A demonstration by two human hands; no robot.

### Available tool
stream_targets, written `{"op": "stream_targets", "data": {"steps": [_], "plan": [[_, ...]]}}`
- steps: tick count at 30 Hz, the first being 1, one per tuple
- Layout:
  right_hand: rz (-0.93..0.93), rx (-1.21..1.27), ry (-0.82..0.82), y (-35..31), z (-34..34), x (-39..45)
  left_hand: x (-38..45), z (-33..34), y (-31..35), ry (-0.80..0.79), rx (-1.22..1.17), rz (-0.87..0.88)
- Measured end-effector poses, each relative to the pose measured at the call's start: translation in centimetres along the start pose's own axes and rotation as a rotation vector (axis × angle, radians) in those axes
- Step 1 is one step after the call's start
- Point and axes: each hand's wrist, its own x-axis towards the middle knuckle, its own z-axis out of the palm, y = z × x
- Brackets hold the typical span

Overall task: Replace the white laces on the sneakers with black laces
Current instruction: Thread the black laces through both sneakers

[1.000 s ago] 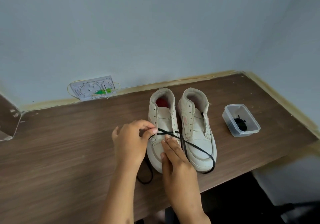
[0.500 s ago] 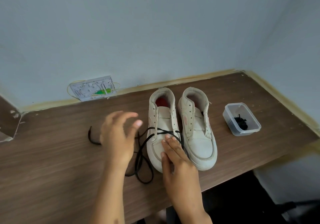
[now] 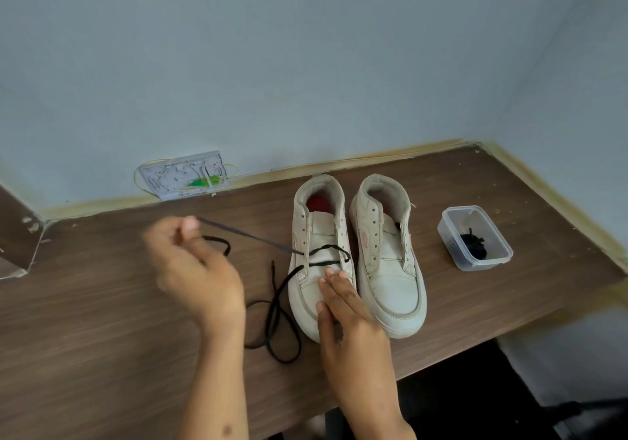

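Sneakers (image 3: 356, 256), black lace (image 3: 275, 303), writing unreadable

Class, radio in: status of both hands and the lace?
Left hand pinching thin black lace. Right hand flat on left white sneaker. Nothing in the way.

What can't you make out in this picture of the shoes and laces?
- Left hand, head view: blurred by motion, so its exact grip on the black lace is unclear.
- Left shoe: the right hand covers part of its toe.
- Plastic box: the dark bundle inside is too small to identify.
- Both forearms: cut off by the bottom edge.
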Motion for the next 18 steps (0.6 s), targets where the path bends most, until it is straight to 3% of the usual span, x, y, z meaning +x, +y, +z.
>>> {"op": "stream_targets", "data": {"steps": [2, 5, 9, 12, 14, 18], "plan": [[0.006, 0.004, -0.002, -0.1, 0.0, 0.0, 0.4, -0.6, -0.5, -0.012, 0.115, -0.060], [0.006, 0.001, 0.007, -0.1, 0.0, 0.0, 0.0, -0.8, -0.9, -0.304, 0.296, -0.127], [0.009, -0.015, 0.000, -0.2, 0.0, 0.1, -0.4, -0.3, 0.0, -0.760, 0.336, 0.090], [0.017, -0.021, -0.018, -0.2, -0.1, 0.1, -1.3, 0.4, 0.9, -0.904, 0.423, 0.119], [0.017, -0.033, -0.030, -0.2, -0.2, 0.0, -1.7, 0.6, 1.3, -0.888, 0.445, 0.121], [0.016, -0.028, -0.015, -0.4, -0.2, 0.0, -1.0, 0.0, 1.4, -0.573, 0.381, 0.111]]}}
